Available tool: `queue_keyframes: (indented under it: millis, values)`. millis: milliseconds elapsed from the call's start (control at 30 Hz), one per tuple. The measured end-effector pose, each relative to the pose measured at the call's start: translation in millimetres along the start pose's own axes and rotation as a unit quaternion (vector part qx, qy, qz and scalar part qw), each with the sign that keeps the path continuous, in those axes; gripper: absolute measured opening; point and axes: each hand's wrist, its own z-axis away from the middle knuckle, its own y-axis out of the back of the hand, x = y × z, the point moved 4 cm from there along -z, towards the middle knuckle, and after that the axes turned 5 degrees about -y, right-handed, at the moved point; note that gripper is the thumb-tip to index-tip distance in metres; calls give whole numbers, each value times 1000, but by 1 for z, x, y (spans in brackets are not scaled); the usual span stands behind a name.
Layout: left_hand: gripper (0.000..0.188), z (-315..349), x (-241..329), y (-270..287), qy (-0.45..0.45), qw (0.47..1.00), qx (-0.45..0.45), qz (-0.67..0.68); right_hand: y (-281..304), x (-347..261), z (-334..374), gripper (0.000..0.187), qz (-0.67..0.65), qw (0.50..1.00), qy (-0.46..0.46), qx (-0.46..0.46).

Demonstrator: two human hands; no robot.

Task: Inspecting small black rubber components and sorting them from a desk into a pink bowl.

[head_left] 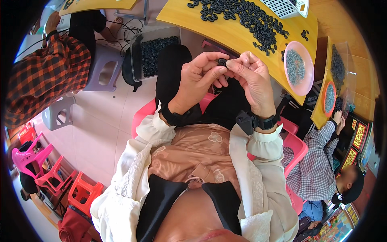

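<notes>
Work in hand: it seems to be fine handling of one small black part [222, 62] by the fingertips of both hands.
Left hand [202, 78]: its thumb and forefinger pinch the part.
Right hand [250, 77]: its thumb and finger close upon the other side; whether they hide a second tiny piece, I cannot tell.
Place of the part: in the air, before the front edge of the yellow worktop [181, 18], not resting on it.
Worktop: black pieces [264, 30] lie spread from the far edge toward the front one; a pink bowl [308, 70] with silver screws [295, 66] stands near the near right corner.
Next move calls for: in my judgement, a light, steady pinch, because the part is small and could slip.
Writing: red-gold panels [358, 135] at right bear marks too small to read; on the part I see none.
</notes>
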Motion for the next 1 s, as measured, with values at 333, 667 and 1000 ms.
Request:
queue_keyframes:
  millis: [333,667,1000]
  values:
    - [34,-1,4,-1,28,998,-43,26,4,0,3,31,-22,1000,-20,2]
    - [31,1,-6,6,25,996,-79,33,8,2,8,35,6,1000,-25,-11]
    - [27,3,-4,1,2,997,-46,59,-11,3,19,37,-21,998,36,41]
